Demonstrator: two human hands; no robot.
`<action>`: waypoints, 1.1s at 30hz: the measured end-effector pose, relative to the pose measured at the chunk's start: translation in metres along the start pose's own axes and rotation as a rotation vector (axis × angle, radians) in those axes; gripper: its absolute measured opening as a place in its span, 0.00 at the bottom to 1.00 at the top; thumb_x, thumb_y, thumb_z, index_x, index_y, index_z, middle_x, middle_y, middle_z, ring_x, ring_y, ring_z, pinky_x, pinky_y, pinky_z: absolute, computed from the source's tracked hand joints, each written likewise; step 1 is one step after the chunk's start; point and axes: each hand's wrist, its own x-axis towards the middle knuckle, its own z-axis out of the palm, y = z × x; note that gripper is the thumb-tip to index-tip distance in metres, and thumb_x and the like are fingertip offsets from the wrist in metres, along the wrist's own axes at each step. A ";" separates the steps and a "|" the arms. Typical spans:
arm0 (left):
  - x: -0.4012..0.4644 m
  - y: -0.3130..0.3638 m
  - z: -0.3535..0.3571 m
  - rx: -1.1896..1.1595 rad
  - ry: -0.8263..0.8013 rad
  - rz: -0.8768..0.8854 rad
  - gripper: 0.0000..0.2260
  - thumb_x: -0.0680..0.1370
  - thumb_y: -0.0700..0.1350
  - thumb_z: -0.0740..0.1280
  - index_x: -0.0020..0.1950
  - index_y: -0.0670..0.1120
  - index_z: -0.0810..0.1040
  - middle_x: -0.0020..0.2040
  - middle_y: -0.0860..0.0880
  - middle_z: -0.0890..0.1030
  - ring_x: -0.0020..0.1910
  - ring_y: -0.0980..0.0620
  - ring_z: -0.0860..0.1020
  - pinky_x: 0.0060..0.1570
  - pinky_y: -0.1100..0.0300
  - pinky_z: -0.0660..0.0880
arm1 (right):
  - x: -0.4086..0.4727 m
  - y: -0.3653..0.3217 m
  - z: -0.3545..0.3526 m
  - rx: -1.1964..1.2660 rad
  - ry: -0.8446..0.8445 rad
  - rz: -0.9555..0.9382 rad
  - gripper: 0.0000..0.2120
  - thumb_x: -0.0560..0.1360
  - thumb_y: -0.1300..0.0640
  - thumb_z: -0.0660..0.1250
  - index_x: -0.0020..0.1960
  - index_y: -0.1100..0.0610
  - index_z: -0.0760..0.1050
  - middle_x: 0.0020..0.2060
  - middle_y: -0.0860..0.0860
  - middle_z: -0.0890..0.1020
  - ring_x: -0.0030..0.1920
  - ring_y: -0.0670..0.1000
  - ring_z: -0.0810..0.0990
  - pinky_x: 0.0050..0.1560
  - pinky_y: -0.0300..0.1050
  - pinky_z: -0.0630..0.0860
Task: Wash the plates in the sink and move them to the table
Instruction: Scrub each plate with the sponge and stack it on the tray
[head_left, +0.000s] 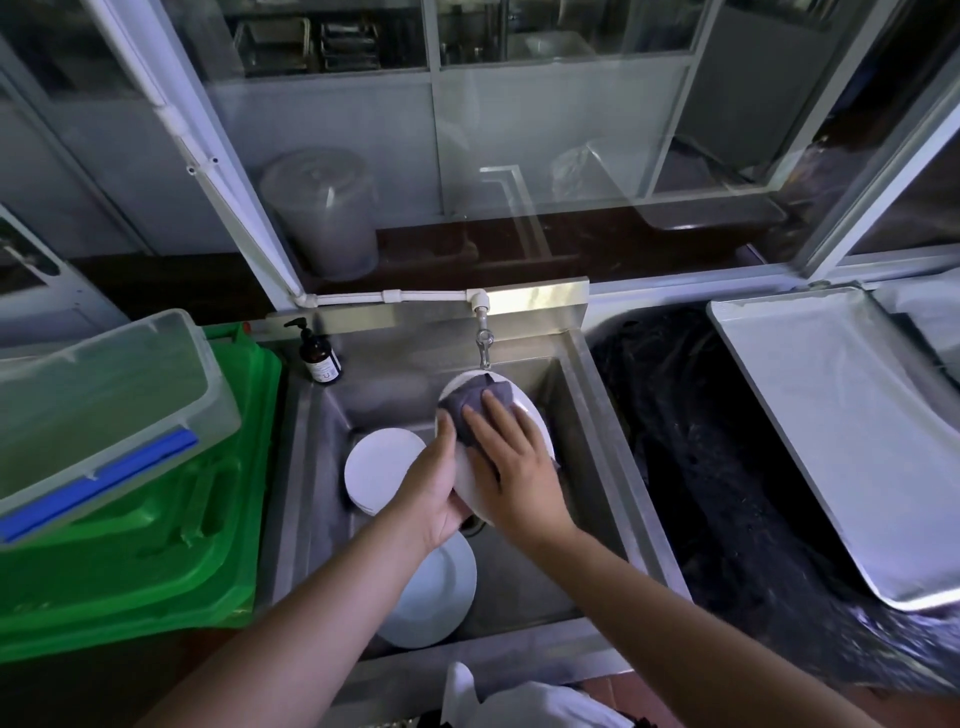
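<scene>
Stainless steel forms the deep square sink (597, 415), and over its middle the left hand (436, 488) grips a round white plate (524, 415) by its near edge, tilted beneath the small metal tap (484, 345). The right hand (511, 462) lies with fingers spread, pressing a grey cloth (470, 408) onto the plate's face. Two more white plates rest on the sink floor: one (379, 467) left of the held plate, another (436, 597) nearer the sink's front wall. At the sink's back left corner stands a brown pump bottle (318, 356); its pale label is too small to read.
</scene>
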 end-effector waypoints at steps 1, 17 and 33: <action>0.001 0.002 -0.003 -0.023 -0.003 0.007 0.33 0.81 0.68 0.52 0.74 0.46 0.73 0.66 0.43 0.82 0.66 0.44 0.80 0.71 0.44 0.71 | -0.007 0.000 0.000 -0.018 -0.007 -0.042 0.22 0.81 0.51 0.60 0.74 0.52 0.72 0.75 0.55 0.71 0.71 0.60 0.69 0.75 0.56 0.66; 0.001 0.019 -0.015 -0.366 0.012 -0.031 0.27 0.87 0.56 0.54 0.69 0.32 0.72 0.64 0.32 0.80 0.59 0.37 0.83 0.54 0.42 0.82 | -0.022 0.051 -0.018 -0.289 -0.072 -0.268 0.26 0.71 0.59 0.67 0.70 0.56 0.75 0.66 0.55 0.77 0.63 0.63 0.76 0.58 0.58 0.76; 0.013 0.010 -0.067 1.443 -0.111 0.393 0.21 0.74 0.74 0.61 0.55 0.62 0.77 0.48 0.59 0.84 0.48 0.61 0.81 0.51 0.57 0.77 | 0.024 0.069 -0.061 -0.103 -0.347 -0.319 0.21 0.75 0.61 0.74 0.67 0.55 0.78 0.60 0.52 0.83 0.56 0.58 0.82 0.57 0.52 0.80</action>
